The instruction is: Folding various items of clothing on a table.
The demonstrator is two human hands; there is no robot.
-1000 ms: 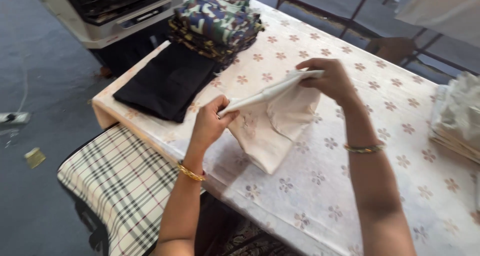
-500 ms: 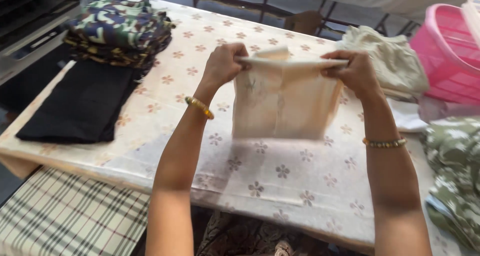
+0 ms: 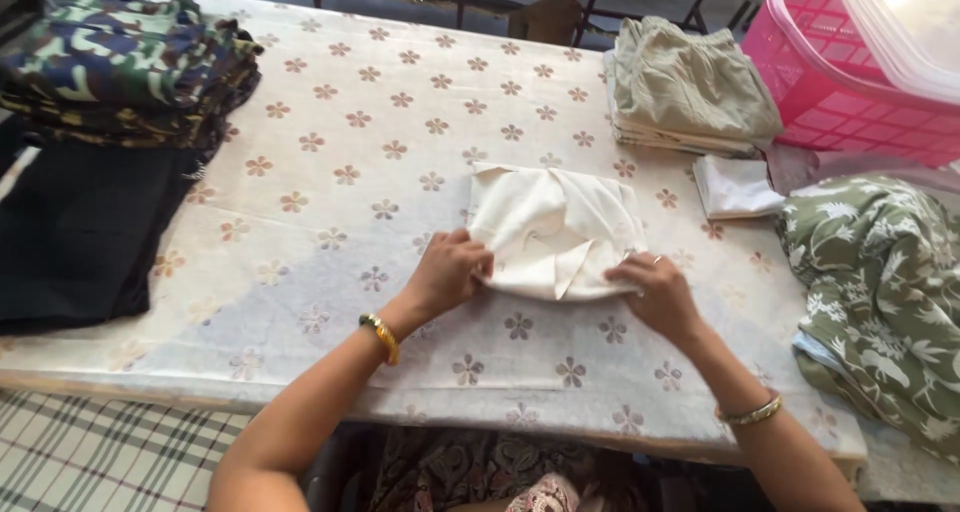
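On the counter with flower-print cover, both hands, left hand and right hand, press flat on the folded cream cloth, whose near edge hides under the fingers.

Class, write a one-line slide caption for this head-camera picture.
Left hand and right hand press a folded cream cloth flat on the flowered table.
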